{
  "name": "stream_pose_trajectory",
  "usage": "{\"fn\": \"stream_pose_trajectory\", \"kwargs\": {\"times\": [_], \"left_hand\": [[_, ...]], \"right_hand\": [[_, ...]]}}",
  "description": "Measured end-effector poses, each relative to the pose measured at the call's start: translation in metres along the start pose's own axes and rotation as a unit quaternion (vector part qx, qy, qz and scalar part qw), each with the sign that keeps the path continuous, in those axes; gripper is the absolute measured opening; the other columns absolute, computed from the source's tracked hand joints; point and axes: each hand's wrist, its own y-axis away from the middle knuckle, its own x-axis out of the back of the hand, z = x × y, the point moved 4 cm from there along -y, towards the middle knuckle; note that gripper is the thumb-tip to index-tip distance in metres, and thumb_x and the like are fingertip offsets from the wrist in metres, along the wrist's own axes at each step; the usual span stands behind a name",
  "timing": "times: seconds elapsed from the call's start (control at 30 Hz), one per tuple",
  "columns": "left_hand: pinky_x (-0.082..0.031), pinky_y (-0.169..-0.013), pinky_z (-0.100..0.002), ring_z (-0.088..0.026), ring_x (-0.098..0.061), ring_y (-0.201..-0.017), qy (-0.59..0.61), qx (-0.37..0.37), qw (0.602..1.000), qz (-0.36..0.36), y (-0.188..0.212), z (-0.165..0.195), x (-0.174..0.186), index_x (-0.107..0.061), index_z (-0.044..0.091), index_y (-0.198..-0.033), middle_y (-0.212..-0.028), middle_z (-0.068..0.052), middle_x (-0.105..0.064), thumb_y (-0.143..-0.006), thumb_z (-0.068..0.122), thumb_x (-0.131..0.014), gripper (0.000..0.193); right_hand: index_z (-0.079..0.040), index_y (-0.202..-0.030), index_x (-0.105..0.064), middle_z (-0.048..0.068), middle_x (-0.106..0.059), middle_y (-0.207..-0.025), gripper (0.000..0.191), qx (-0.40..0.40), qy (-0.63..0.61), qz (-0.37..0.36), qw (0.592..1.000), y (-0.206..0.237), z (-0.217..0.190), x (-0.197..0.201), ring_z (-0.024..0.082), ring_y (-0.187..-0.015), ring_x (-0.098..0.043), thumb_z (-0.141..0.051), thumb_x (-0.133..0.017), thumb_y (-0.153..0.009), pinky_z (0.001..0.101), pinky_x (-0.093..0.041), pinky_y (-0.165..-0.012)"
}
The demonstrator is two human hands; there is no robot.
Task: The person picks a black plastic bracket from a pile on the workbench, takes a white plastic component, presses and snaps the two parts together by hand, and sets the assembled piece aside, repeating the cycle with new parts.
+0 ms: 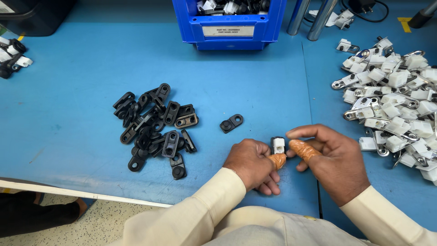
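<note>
Head view shows the left hand [251, 163] and right hand [331, 160] pinching one small black-and-white plastic piece [278, 145] between them, fingers curled close around it.

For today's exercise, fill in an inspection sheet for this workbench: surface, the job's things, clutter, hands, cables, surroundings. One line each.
Surface: blue table, faintly scuffed.
Job's things: small black-and-white part pinched between both hands; pile of black brackets; one lone black bracket; heap of white-and-metal clips.
Clutter: a few stray parts at the left edge.
Hands: left hand and right hand both grip the part; orange finger cots on the fingertips.
Cables: black cable at the top right.
Surroundings: blue bin holding parts; metal posts; speckled floor.
</note>
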Motion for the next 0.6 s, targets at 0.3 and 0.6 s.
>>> {"fn": "stream_pose_trajectory", "kwargs": {"times": [0.3,0.6], "left_hand": [[-0.060,-0.044,-0.030,-0.023,-0.075,-0.058,-0.009,-0.003,0.999,0.031,0.000,0.000,-0.001,-0.067,-0.005,-0.088,-0.075,-0.015,-0.074,-0.095,0.007,-0.061,0.015],[-0.058,-0.043,-0.029,-0.022,-0.075,-0.058,0.006,0.004,1.000,0.028,0.001,0.001,-0.001,-0.066,-0.003,-0.088,-0.075,-0.014,-0.074,-0.096,0.009,-0.063,0.015]], "right_hand": [[-0.007,-0.116,-0.079,0.007,-0.077,-0.105,0.037,-0.027,0.058,-0.058,0.996,-0.006,0.008,-0.004,0.012,-0.082,-0.069,0.005,-0.057,-0.089,0.0252,-0.059,-0.063],[0.001,-0.112,-0.071,0.014,-0.075,-0.093,0.022,-0.104,-0.021,0.028,0.994,0.003,0.002,-0.006,0.017,-0.081,-0.071,-0.001,-0.058,-0.095,0.0301,-0.060,-0.066]]}}
